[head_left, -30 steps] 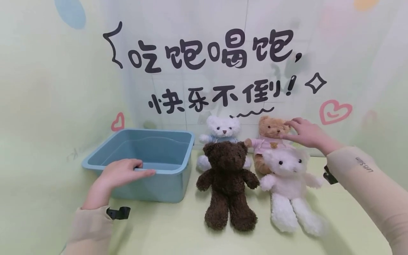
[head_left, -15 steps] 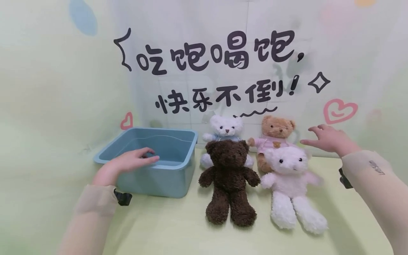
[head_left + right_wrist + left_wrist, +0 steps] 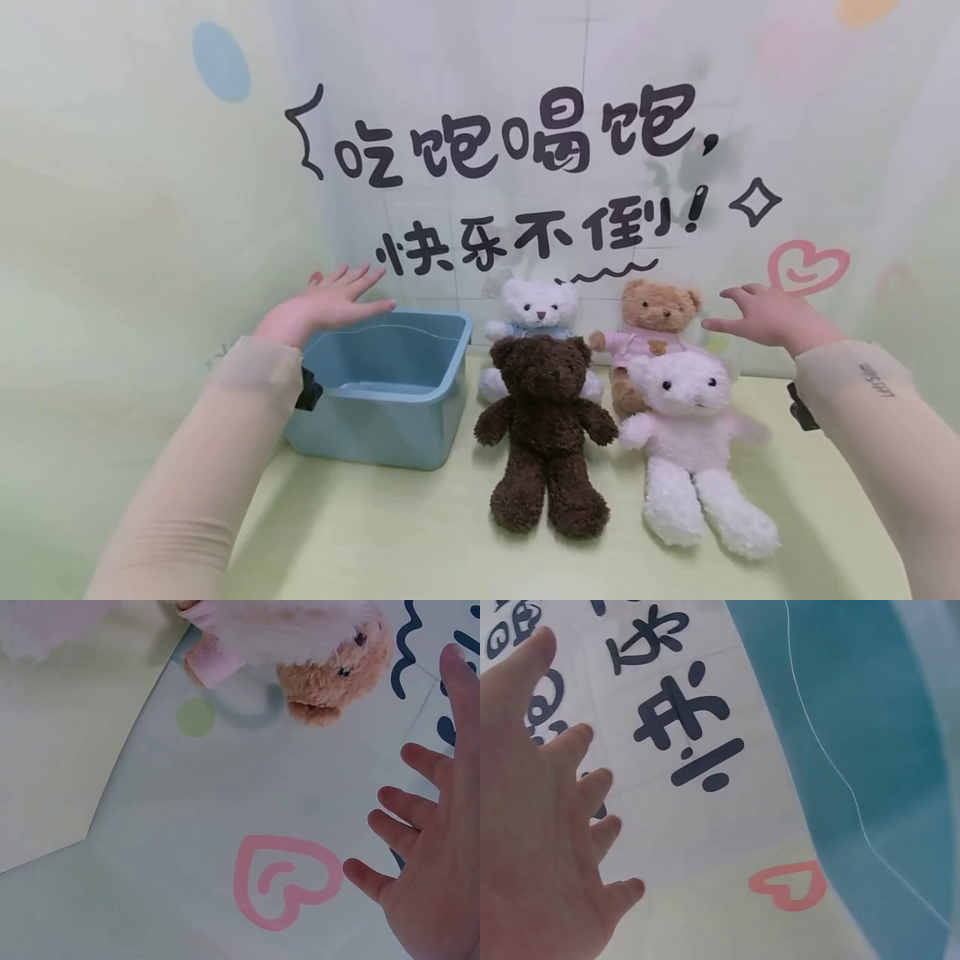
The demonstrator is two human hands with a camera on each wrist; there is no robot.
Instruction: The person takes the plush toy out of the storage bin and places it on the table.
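My left hand (image 3: 330, 302) is raised above the left side of a blue plastic bin (image 3: 375, 429), fingers spread and holding nothing. In the left wrist view the same palm faces the printed wall, apart from the bin. To the right of the teddy bears, my right hand (image 3: 772, 317) hovers with fingers spread and nothing in it. Nearest to it is a tan teddy bear (image 3: 660, 307) in a pink top, leaning at the back. A white teddy bear (image 3: 678, 433) sits in front of that one. Beside it is a dark brown teddy bear (image 3: 547, 425), partly hiding a white bear (image 3: 538, 302) in blue.
A pale green table (image 3: 420, 533) carries the bin and the bears. Behind them hangs a printed backdrop (image 3: 487, 150) with black lettering and hearts. Each sleeve has a black clip-like camera mount near the wrist.
My left hand has lifted from the bin's front rim, up and away. My right hand has drawn back rightward from the tan bear's head, fingers spread. The bears stay put.
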